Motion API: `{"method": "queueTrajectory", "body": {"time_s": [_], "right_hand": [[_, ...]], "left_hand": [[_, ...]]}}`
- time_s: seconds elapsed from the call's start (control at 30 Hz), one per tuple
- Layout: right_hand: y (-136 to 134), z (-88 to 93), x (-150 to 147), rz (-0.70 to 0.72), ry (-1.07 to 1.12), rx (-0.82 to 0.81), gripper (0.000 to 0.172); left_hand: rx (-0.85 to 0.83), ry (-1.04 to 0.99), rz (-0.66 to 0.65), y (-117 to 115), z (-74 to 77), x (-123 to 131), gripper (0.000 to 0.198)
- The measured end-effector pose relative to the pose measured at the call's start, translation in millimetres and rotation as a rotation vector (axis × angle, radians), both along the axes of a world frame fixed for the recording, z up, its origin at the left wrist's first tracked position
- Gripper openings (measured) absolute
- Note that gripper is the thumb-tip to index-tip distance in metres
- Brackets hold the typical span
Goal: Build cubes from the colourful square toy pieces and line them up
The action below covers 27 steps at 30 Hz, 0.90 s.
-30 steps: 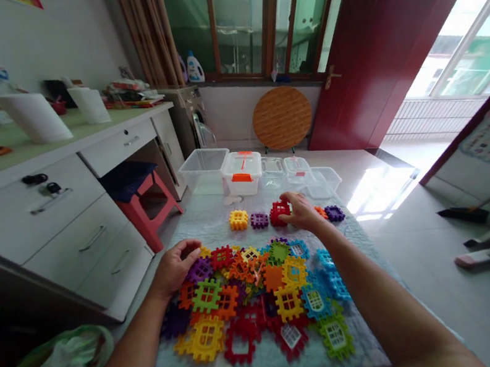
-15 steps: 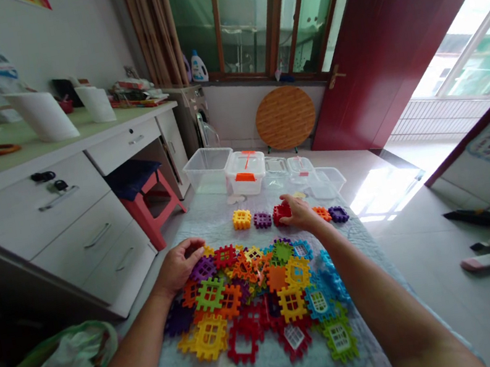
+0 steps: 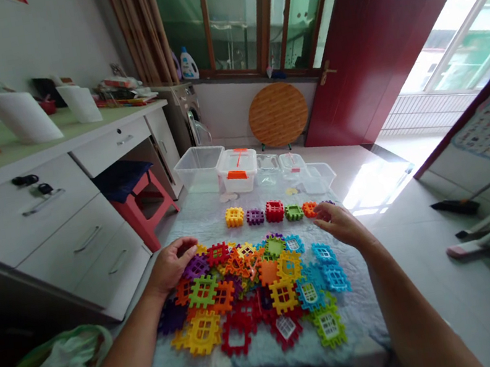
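Note:
A pile of colourful interlocking plastic building blocks (image 3: 268, 272), flat squares with toothed edges and window shapes, lies in front of me. My left hand (image 3: 172, 268) rests at the pile's left edge, thumb and fingers apart, beside a purple block (image 3: 197, 266). Beyond the pile runs a row of block stacks: yellow (image 3: 234, 216), purple (image 3: 255, 216), red (image 3: 274, 210), green (image 3: 294, 212) and orange (image 3: 309, 209). My right hand (image 3: 342, 225) is open at the row's right end, close to the orange stack, with nothing visible in it. It mostly covers another purple stack.
Clear plastic boxes stand along the table's far end: a large open one (image 3: 200, 169), one with orange clips (image 3: 238, 175) and several smaller ones. A pink stool (image 3: 156, 214) and white drawers (image 3: 70, 238) are on the left. A cloth (image 3: 358, 327) covers the table.
My right hand has moved right from the red stack to the row's right end, uncovering the red and green stacks. My left hand stays beside the pile. The view has shifted slightly.

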State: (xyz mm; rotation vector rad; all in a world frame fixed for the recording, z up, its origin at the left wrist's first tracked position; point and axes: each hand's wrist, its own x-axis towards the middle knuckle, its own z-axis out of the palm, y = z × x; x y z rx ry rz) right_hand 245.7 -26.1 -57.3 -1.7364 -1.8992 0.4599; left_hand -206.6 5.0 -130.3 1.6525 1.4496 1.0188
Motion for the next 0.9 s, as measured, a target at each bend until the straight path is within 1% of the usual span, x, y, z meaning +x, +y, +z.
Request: {"method": "queueTrajectory", "body": {"time_s": [0.07, 0.13, 0.17, 0.23, 0.3, 0.33, 0.4, 0.47, 0.53, 0.6, 0.7, 0.8, 0.87, 0.9], "right_hand": [[-13, -7.9, 1, 0.040, -0.037, -0.055, 0.018], [-20, -18.0, -6, 0.106, -0.050, -0.057, 0.019], [-21, -22.8, -12, 0.144, -0.056, -0.039, 0.024], [-20, -30.1, -24, 0.216, -0.083, -0.010, 0.040], [-18, -33.0, -35, 0.266, -0.125, -0.025, 0.054], [-16, -33.1, -39, 0.277, -0.146, -0.041, 0.057], [-15, -31.5, -44, 0.277, -0.173, -0.061, 0.058], [-15, -30.0, -43, 0.260, -0.169, -0.052, 0.055], [-16, -30.4, -40, 0.240, -0.130, -0.032, 0.048], [-15, -32.8, -35, 0.210, -0.070, -0.019, 0.035], [-12, -37.6, -30, 0.126, 0.048, 0.015, 0.015], [-10, -39.4, -29, 0.036, 0.120, 0.149, 0.010], [-9, -39.0, -29, -0.015, 0.093, 0.240, 0.008], [-10, -38.6, -29, -0.035, 0.059, 0.260, 0.007]], "left_hand": [[-0.003, -0.001, 0.008, 0, -0.3, 0, 0.043], [-0.006, 0.006, 0.021, 0, 1.0, 0, 0.043], [-0.006, 0.010, 0.026, 0, 1.9, 0, 0.042], [-0.005, 0.017, 0.030, -1, 3.7, 1, 0.042], [-0.004, 0.021, 0.030, -2, 4.9, 1, 0.042], [-0.002, 0.024, 0.030, -2, 5.2, 1, 0.042], [0.003, 0.034, 0.032, -2, 5.5, 1, 0.041], [0.009, 0.041, 0.034, -2, 5.4, 1, 0.041], [0.004, 0.038, 0.035, -2, 5.2, 1, 0.041], [-0.007, 0.024, 0.033, -2, 4.5, 1, 0.042], [-0.019, 0.002, 0.026, -2, 2.2, 0, 0.043], [-0.011, 0.013, 0.020, -1, -0.4, -2, 0.043], [-0.012, 0.031, 0.021, 0, -1.0, -3, 0.042], [-0.014, 0.036, 0.023, 0, -0.9, -3, 0.042]]}}
